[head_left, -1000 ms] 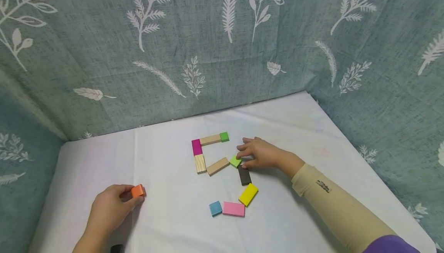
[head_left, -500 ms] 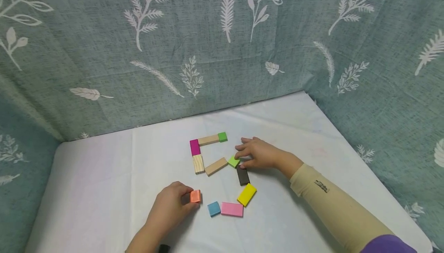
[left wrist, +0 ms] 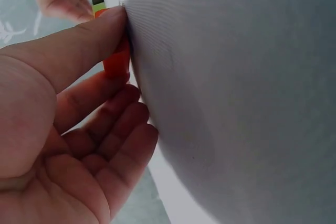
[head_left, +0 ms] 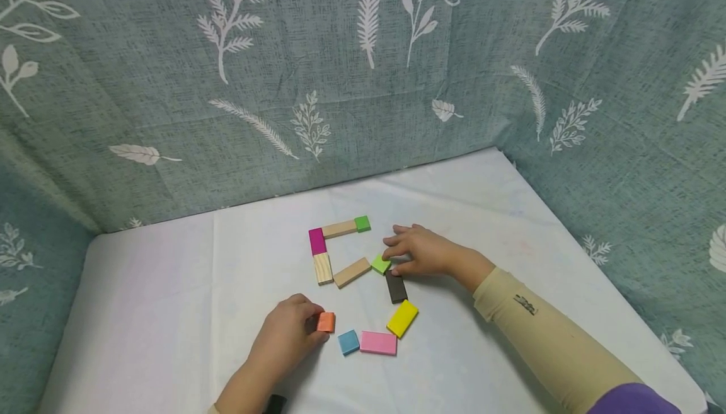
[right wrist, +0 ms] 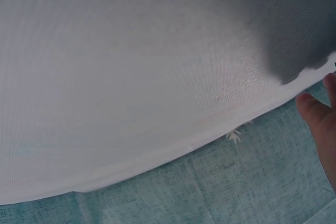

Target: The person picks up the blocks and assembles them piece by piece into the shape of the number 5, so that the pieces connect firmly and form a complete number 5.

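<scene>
My left hand (head_left: 286,332) pinches an orange block (head_left: 326,322) between thumb and fingers, just left of a small blue block (head_left: 348,342). In the left wrist view the thumb covers part of the orange block (left wrist: 117,62). A pink block (head_left: 379,343) adjoins the blue one, then come a yellow block (head_left: 403,319) and a dark block (head_left: 396,287). My right hand (head_left: 422,251) has one fingertip on a lime green block (head_left: 380,264) and its thumb at the dark block's top end. The right wrist view catches only some fingers (right wrist: 315,111) at its edge.
Beyond the lime block, a curved line of flat blocks goes on: a plain wood block (head_left: 352,273), a striped wood block (head_left: 323,268), a magenta block (head_left: 317,241), another plain block (head_left: 339,229) and a green block (head_left: 362,224). Leaf-patterned curtains (head_left: 255,149) border the white table (head_left: 142,288).
My left hand has carried the orange block rightward across the table, up near the blue block, slowing over the last half second. The right hand has stayed at the lime and dark blocks.
</scene>
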Available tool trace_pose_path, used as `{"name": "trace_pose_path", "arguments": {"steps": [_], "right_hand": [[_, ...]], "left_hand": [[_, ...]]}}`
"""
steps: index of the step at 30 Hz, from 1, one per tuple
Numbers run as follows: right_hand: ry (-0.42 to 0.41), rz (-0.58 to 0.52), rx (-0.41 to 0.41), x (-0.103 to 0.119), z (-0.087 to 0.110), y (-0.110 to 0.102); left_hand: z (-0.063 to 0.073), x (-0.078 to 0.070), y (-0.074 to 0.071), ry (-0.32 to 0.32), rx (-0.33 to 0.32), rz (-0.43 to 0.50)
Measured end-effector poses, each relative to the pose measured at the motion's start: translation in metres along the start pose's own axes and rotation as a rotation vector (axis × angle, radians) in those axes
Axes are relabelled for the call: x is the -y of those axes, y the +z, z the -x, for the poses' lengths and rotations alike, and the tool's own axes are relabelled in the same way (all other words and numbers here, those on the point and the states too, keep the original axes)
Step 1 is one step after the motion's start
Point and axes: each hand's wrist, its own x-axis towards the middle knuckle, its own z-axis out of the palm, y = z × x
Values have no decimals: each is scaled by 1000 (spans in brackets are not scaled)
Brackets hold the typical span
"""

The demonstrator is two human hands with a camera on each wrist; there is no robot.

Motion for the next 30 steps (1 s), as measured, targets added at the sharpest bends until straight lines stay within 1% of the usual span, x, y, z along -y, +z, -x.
{"name": "trace_pose_path", "arguments": {"steps": [3, 7, 13, 19, 22, 27, 30], "right_hand": [[3, 5, -1, 0, 0, -1], [-5, 19, 0, 0, 0, -1], [-18, 43, 5, 3, -2, -3], [8, 57, 14, 6, -2, -5], [12, 59, 15, 6, -1, -5], [-24, 77, 4, 4, -1, -4], [-41, 91, -6, 3, -1, -4]], "left_hand": [[-2, 0, 1, 16, 6, 2], [-3, -1, 0, 49, -4, 8], [-3, 0, 0, 88, -10, -10], [-3, -2, 0, 126, -2, -38], [-2, -3, 0, 136, 4, -34], [-2, -3, 1, 132, 16, -28], [-1, -2, -1, 127, 24, -4]]}}
